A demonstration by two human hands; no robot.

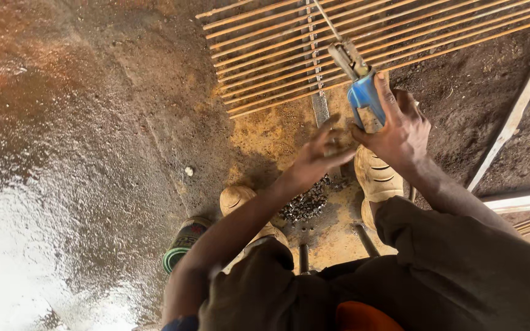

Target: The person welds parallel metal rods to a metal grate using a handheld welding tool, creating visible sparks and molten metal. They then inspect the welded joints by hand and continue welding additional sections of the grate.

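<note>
We count one blue electrode holder [364, 92] grasped in our right hand [400, 132]; left hand [320, 153] pinching something small, unidentifiable; two boots [378, 178]; one rod grate [363, 43]; one can [184, 242].

Electrode holder [361, 92]: blue-handled clamp tool with grey metal jaws at its upper end. Tilted, jaws toward 11 o'clock, handle toward 5 o'clock. Held off the ground, its lower handle wrapped by the right hand; the jaws stand over the lower edge of the rod grille. Blue casing worn and scuffed, with a pale patch near the base. Whether the jaws grip anything cannot be told.
</note>
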